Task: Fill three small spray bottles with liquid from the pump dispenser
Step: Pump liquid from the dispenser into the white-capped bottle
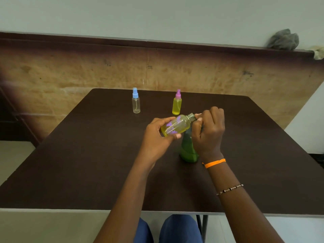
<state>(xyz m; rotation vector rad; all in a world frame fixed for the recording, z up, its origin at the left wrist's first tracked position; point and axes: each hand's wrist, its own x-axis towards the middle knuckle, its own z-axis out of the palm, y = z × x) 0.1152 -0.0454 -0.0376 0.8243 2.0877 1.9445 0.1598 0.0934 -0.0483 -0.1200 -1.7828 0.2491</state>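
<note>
Second fill | my left hand [157, 132] grips tilted spray bottle [175, 126] above green pump dispenser [188, 149] | right hand [208, 130] pinches its neck | next: likely capping, then blue-capped bottle [136, 100] beyond.

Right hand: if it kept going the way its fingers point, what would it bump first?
Probably the yellow-filled bottle that the left hand holds tilted; the right hand already pinches its neck.

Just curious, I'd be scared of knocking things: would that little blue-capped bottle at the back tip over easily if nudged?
Probably yes. The blue-capped bottle looks empty, so likely very light. It stands tall and narrow on the table, so a nudge could topple it, and being round, it might then roll.
</note>
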